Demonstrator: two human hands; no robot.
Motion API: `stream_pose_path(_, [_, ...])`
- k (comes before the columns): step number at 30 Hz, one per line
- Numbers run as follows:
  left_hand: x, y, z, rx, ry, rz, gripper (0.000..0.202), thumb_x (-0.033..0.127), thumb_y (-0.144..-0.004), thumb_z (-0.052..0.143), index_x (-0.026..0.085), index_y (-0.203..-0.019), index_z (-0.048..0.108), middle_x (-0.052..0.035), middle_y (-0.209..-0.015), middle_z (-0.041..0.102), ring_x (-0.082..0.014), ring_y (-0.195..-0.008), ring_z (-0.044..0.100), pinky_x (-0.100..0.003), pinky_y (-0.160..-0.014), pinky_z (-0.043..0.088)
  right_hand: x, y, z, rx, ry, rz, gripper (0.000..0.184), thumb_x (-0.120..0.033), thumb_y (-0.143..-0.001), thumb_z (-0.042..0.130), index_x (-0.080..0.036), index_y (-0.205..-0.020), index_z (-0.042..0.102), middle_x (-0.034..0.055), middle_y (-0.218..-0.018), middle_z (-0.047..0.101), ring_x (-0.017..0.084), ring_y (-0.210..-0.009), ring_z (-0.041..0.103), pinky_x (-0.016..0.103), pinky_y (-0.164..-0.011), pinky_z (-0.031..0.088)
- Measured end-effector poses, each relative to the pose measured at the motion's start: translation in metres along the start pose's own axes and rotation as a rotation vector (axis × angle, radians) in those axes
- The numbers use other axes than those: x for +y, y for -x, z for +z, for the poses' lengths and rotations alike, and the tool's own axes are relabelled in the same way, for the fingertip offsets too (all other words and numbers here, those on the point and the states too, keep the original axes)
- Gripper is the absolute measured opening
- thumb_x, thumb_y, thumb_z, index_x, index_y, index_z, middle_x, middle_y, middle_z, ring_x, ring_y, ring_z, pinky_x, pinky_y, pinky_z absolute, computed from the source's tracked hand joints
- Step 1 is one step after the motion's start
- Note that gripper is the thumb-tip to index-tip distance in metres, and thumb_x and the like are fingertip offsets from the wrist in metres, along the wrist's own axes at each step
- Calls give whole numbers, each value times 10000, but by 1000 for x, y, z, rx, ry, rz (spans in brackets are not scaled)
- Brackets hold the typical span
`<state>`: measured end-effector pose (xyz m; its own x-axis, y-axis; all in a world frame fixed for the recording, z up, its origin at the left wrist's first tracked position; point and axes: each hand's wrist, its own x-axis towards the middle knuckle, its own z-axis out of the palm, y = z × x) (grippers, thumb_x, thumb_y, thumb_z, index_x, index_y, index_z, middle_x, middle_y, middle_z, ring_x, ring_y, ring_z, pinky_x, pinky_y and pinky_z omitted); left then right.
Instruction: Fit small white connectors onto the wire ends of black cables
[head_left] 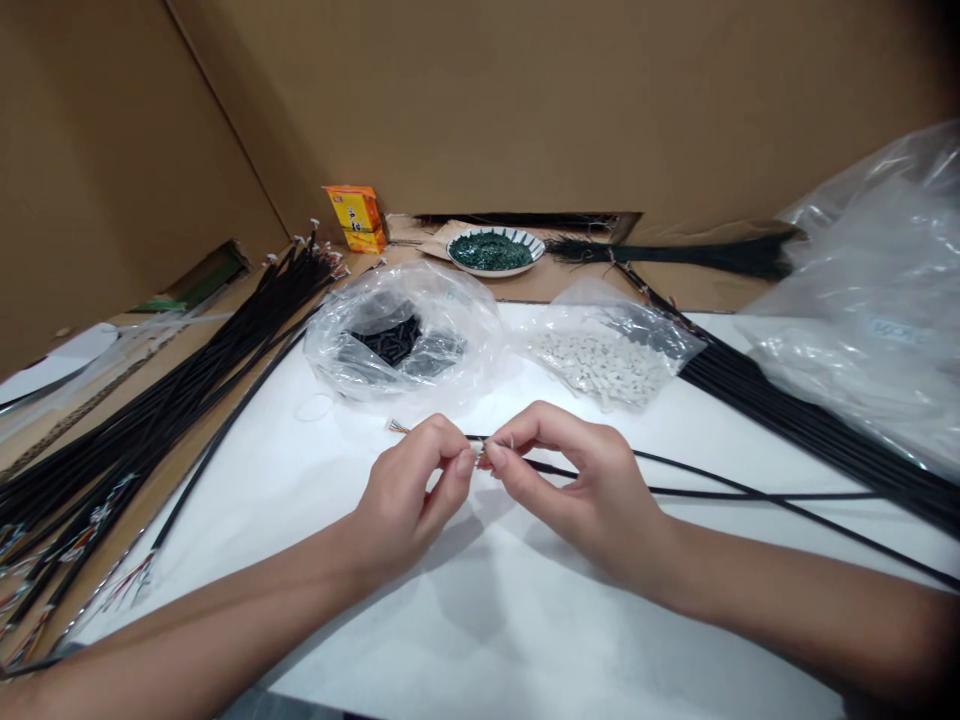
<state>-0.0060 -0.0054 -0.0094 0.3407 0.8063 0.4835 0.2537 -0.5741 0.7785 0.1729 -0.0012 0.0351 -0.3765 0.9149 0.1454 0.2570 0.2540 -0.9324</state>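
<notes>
Head view, and both hands meet over the white table (pixel 570 645), dead centre of the dial! The left hand (pixel 416 485) has its grip closed on what looks like a small white connector (pixel 477 448); the right hand (pixel 589 480) pinches fine wires (pixel 483 460) beside it, black cable (pixel 551 468) trailing toward three o'clock. Delicate stuff (fingertips hide the join itself)! The sound approach: left pinch steady, right pinch short, strands uncrossed, any pressure kept straight.
</notes>
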Motion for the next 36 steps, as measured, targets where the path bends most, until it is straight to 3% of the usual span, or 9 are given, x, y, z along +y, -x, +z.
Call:
stream_pose_path(6, [2,1,3,36,62,-33,103,80,-896,420,180,-874,423,13,-707,463,-52,-568,442,-172,-499,376,-1,-1,2,8,49,-88,83,-168,-878,551,-132,-805,569,-1,-734,628,70,-681,583,167,-614,447])
stream_pose_path(13, [-2,-2,5,93,16,94,114,54,-871,454,166,-868,436,13,-697,454,-46,-553,439,-193,-517,366,0,0,5,21,49,-97,102,-181,-885,544,-138,-793,543,-10,-703,586,62,-635,542,168,-580,438])
stream_pose_path(21, [-1,0,6,84,108,34,98,78,-893,425,172,-865,430,11,-727,444,-42,-549,433,-196,-507,346,11,-5,2,86,350,-506,29,-125,-847,568,-131,-819,568,15,-704,645,89,-631,588,207,-589,446])
stream_pose_path(31, [0,0,7,77,130,-38,84,129,-914,411,185,-851,408,20,-703,435,-52,-562,433,-186,-506,353,16,-6,2,64,360,-456,37,-171,-892,526,-159,-860,541,6,-722,645,91,-623,584,211,-570,437])
stream_pose_path(36, [-7,0,-2,-72,206,-128,111,170,-947,352,183,-883,442,44,-595,439,-56,-484,404,-197,-481,328,18,-9,0,2,348,-408,77,-189,-910,508,-139,-894,564,21,-771,653,92,-662,598,206,-600,446])
